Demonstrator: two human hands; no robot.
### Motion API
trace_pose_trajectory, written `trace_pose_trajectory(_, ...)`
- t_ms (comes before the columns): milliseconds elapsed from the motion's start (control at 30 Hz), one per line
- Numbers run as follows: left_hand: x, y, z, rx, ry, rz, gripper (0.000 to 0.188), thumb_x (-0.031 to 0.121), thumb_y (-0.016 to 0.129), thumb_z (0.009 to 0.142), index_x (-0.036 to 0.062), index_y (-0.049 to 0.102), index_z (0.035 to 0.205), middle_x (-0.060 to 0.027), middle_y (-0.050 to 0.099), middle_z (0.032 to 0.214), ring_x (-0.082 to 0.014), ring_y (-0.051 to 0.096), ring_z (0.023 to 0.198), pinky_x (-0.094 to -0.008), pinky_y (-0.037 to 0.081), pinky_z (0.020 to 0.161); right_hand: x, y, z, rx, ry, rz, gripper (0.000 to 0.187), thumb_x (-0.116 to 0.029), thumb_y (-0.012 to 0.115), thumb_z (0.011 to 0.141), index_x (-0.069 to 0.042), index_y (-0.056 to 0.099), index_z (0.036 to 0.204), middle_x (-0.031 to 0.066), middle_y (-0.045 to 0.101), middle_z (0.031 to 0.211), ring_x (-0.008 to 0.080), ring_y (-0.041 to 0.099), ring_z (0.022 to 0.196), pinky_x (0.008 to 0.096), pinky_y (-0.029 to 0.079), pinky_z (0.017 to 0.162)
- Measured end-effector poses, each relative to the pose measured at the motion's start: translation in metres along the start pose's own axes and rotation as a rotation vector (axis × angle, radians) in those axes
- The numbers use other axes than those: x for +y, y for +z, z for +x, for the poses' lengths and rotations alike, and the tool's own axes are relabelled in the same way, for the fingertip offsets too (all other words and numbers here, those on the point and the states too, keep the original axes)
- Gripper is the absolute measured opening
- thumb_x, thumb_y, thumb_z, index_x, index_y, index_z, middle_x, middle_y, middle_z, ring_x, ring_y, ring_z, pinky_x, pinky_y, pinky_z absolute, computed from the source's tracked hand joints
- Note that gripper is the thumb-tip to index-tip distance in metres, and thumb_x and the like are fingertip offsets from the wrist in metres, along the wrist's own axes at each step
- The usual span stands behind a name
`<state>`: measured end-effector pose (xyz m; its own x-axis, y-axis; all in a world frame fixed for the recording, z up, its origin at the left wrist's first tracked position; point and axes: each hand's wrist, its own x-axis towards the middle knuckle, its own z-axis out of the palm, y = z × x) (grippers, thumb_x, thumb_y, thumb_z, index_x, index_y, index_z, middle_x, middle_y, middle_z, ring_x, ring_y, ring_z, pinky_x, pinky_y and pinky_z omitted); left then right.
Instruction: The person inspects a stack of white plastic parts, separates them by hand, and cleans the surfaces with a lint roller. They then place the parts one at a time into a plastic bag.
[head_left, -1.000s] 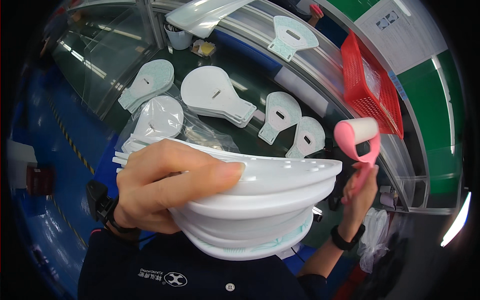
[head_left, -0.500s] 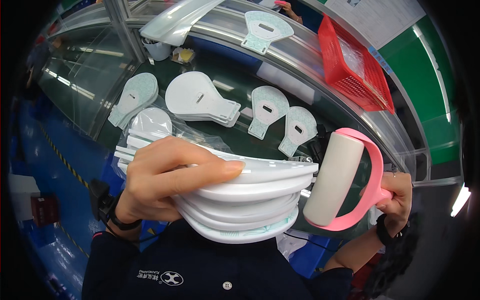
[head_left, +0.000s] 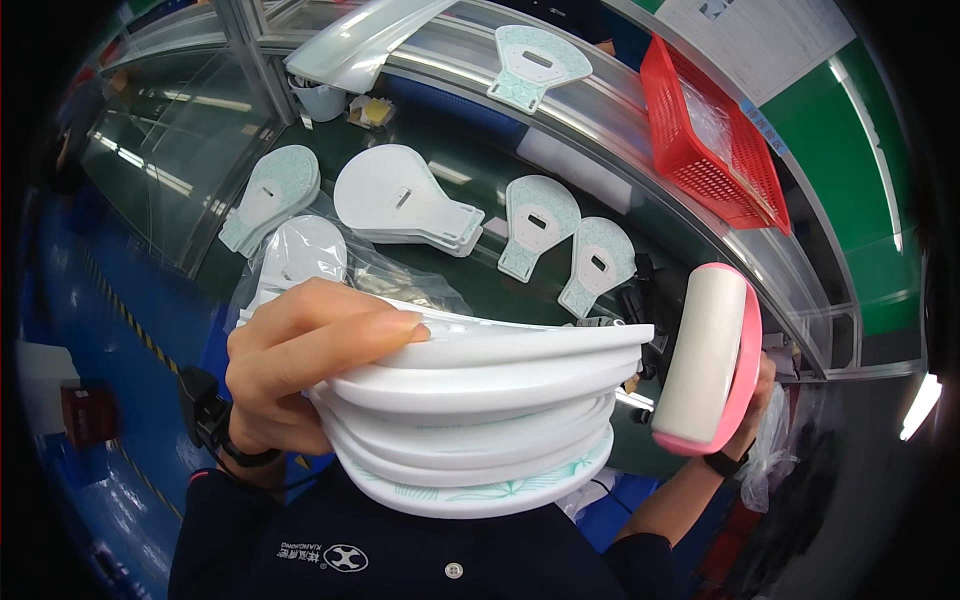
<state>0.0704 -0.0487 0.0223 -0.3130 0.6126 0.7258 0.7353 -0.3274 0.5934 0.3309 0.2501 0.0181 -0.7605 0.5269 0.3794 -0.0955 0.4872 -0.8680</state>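
Observation:
My left hand [head_left: 285, 370] grips a thick stack of white plastic panels [head_left: 490, 395] in front of my chest, thumb lying along the top one. Their rounded edges face me, and a green leaf pattern shows on the lowest panel. To the right of the stack and apart from it, a roller with a pink handle and white cylinder [head_left: 704, 360] stands nearly upright. My right hand [head_left: 750, 425] is closed on its handle, with the fingers mostly hidden behind it.
Paddle-shaped panels lie on the dark green bench: a patterned pile [head_left: 270, 200], a plain white pile [head_left: 395, 195] and two patterned pieces [head_left: 540, 225]. Another patterned panel [head_left: 538, 65] rests on the frame ledge. Clear plastic [head_left: 405, 280] lies beyond the stack; a red basket [head_left: 715, 150] sits far right.
The roller has shifted right, away from the stack, and turned so its cylinder hides more of the pink handle. The stack has come slightly lower and nearer; my left thumb has moved left.

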Motion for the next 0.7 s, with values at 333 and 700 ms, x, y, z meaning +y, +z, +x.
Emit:
trace_pose_trajectory(333, -0.001, -0.002, -0.006, 0.205, -0.037, -0.087, 0.051, 0.009, 0.081, 0.059, -0.0043, 0.062, 0.104, -0.0146, 0.065, 0.089, -0.0218, 0.064, 0.078, -0.0273, 0.052, 0.068, 0.192, 0.169, -0.054, -0.064, 0.921, 0.241, 0.045, -0.041, 0.042, 0.094, -0.001, 0.057, 0.08, -0.0022, 0.043, 0.05, 0.0059, 0.036, 0.035, 0.0201, 0.026, 0.033)
trace_pose_trajectory(700, -0.008, -0.007, 0.0, 0.124, -0.014, -0.058, 0.05, 0.006, 0.079, 0.059, -0.0001, 0.062, 0.106, -0.0134, 0.062, 0.091, -0.0227, 0.063, 0.077, -0.0283, 0.052, 0.069, 0.055, 0.067, 0.006, 0.329, 0.496, 0.456, 0.055, -0.049, 0.03, 0.096, 0.0, 0.054, 0.086, -0.0002, 0.041, 0.045, 0.0077, 0.034, 0.031, 0.0214, 0.031, 0.031)
